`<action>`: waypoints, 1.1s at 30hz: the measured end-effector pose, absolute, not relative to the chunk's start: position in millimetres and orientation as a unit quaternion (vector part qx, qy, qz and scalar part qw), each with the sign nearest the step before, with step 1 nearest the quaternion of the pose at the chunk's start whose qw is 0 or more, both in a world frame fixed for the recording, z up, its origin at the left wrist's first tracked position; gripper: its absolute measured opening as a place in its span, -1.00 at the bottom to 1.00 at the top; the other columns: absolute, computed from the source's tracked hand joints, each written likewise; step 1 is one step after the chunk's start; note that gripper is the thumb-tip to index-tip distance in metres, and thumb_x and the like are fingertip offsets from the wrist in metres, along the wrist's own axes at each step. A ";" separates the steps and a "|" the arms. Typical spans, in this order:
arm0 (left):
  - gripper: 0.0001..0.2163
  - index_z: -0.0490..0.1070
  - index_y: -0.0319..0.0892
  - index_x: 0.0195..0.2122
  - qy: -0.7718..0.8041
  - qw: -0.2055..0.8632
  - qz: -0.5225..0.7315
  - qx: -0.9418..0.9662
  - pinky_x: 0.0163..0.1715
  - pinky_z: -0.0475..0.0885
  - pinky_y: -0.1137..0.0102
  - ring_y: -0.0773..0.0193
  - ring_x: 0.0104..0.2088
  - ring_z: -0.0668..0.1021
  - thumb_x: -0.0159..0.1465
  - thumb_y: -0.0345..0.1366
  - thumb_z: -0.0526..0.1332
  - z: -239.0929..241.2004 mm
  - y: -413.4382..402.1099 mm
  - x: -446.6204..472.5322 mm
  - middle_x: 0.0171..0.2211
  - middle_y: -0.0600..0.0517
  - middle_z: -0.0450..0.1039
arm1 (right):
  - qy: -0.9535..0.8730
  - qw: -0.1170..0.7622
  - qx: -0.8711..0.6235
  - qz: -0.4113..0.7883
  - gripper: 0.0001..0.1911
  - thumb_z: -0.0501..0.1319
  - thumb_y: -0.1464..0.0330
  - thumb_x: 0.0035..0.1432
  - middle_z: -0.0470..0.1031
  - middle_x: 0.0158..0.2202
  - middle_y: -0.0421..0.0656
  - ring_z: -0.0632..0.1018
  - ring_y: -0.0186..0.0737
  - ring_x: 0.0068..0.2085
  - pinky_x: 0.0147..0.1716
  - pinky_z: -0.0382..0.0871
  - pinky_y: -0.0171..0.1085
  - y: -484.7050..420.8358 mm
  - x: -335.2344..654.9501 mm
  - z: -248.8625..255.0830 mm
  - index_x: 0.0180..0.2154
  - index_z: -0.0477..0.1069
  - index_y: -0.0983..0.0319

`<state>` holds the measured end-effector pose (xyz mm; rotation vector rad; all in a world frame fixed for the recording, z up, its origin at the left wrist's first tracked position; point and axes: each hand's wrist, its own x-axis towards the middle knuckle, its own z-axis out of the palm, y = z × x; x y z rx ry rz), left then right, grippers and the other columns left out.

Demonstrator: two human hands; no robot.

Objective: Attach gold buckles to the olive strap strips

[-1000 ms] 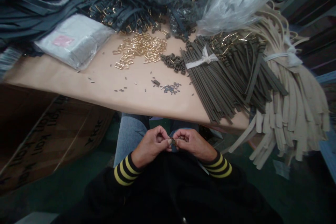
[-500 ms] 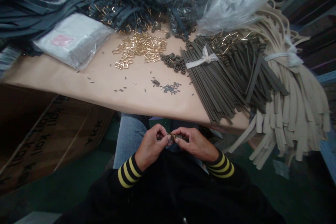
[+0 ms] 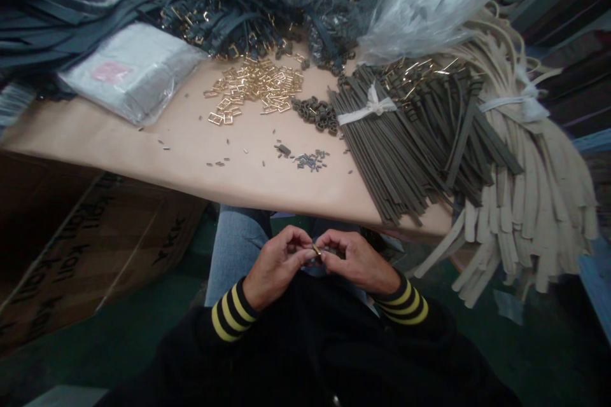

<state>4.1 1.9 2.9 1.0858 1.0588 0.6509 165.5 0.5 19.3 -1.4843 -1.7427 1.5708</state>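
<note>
Over my lap, below the table's front edge, both hands meet at the fingertips. My left hand (image 3: pixel 275 266) is closed in a pinch, thumb against fingers, at the left side of a small gold buckle (image 3: pixel 316 248). From the other side my right hand (image 3: pixel 357 261) pinches it too, together with what looks like a short dark strap end, mostly covered by the fingers. On the table lie a pile of gold buckles (image 3: pixel 260 84), a cluster of dark strap loops (image 3: pixel 317 114) and a scatter of small metal pins (image 3: pixel 311 160).
A tied bundle of dark olive straps (image 3: pixel 382 146) and beige straps (image 3: pixel 525 203) hang over the right edge. Black straps with buckles (image 3: pixel 214 19) lie at the back, near a plastic-wrapped packet (image 3: pixel 133 70). A cardboard box (image 3: pixel 109 241) stands below left.
The gold buckle has turned between my fingertips and now shows as a thin slanted edge. My left fingers have shifted slightly to the right; the table's contents stay the same.
</note>
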 end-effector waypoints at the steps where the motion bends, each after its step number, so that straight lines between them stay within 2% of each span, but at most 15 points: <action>1: -0.86 0.28 -0.21 -0.38 0.466 0.686 0.296 0.474 -0.41 0.35 0.46 0.37 -0.43 0.42 0.02 -0.38 0.19 2.0 3.0 3.3 -0.46 0.10 0.32 | -0.622 0.180 -0.524 0.554 -0.92 0.10 0.45 -0.03 0.39 -0.54 -0.22 0.38 -0.38 -0.50 -0.50 0.22 -0.42 0.6 165.4 20.5 -0.47 0.36 0.30; 4: -0.80 0.29 -0.24 -0.33 0.427 0.737 0.282 0.443 -0.42 0.35 0.46 0.39 -0.43 0.41 0.00 -0.37 0.22 -0.2 6.7 0.4 -0.44 0.09 0.32 | -0.638 0.175 -0.515 0.545 -0.93 0.11 0.44 -0.03 0.39 -0.53 -0.22 0.38 -0.36 -0.48 -0.47 0.22 -0.40 -0.1 164.0 21.2 -0.47 0.35 0.29; 7: -0.80 0.25 -0.25 -0.41 0.383 0.800 0.259 0.382 -0.51 0.34 0.49 0.43 -0.52 0.40 -0.01 -0.31 0.25 -0.7 10.0 -2.1 -0.52 0.12 0.33 | -0.628 0.193 -0.510 0.556 -0.96 0.09 0.44 -0.02 0.38 -0.51 -0.23 0.40 -0.36 -0.46 -0.46 0.24 -0.39 -2.5 161.4 18.7 -0.44 0.29 0.26; 11: -0.73 0.22 -0.25 -0.46 0.352 0.830 0.253 0.351 -0.60 0.32 0.55 0.47 -0.59 0.39 -0.06 -0.28 0.30 -0.8 12.1 -4.1 -0.57 0.15 0.33 | -0.614 0.229 -0.493 0.572 -0.93 0.08 0.42 0.00 0.34 -0.50 -0.24 0.40 -0.37 -0.46 -0.47 0.26 -0.39 -5.4 160.5 17.7 -0.41 0.17 0.23; 17: -0.72 0.19 -0.26 -0.48 0.327 0.846 0.242 0.344 -0.68 0.30 0.60 0.52 -0.66 0.38 -0.07 -0.28 0.32 -3.8 10.0 -4.0 -0.58 0.15 0.34 | -0.688 0.180 -0.457 0.534 -0.96 0.08 0.46 -0.03 0.32 -0.52 -0.25 0.36 -0.38 -0.48 -0.45 0.23 -0.40 -6.9 165.3 21.2 -0.43 0.21 0.24; 21: -0.72 0.18 -0.24 -0.47 0.308 0.862 0.251 0.316 -0.74 0.32 0.60 0.50 -0.65 0.39 -0.05 -0.29 0.31 -4.8 8.0 -3.3 -0.57 0.15 0.32 | -0.696 0.142 -0.478 0.516 -0.94 0.08 0.48 -0.08 0.29 -0.55 -0.26 0.32 -0.37 -0.51 -0.50 0.18 -0.40 -7.7 162.9 23.9 -0.48 0.19 0.24; 27: -0.75 0.18 -0.25 -0.51 0.313 0.869 0.258 0.283 -0.76 0.32 0.64 0.55 -0.67 0.33 -0.04 -0.34 0.31 3.4 7.3 -5.3 -0.58 0.18 0.27 | -0.670 0.114 -0.538 0.500 -0.90 0.05 0.55 -0.09 0.33 -0.55 -0.23 0.34 -0.35 -0.50 -0.46 0.18 -0.38 -9.5 155.9 33.9 -0.51 0.17 0.25; 33: -0.73 0.13 -0.21 -0.51 0.337 0.849 0.259 0.312 -0.78 0.28 0.64 0.58 -0.71 0.29 -0.03 -0.33 0.29 0.3 6.3 -5.8 -0.56 0.21 0.23 | -0.664 0.107 -0.597 0.437 -0.88 0.05 0.56 -0.13 0.18 -0.63 -0.30 0.24 -0.38 -0.59 -0.56 0.05 -0.39 -12.1 149.9 34.7 -0.53 0.15 0.24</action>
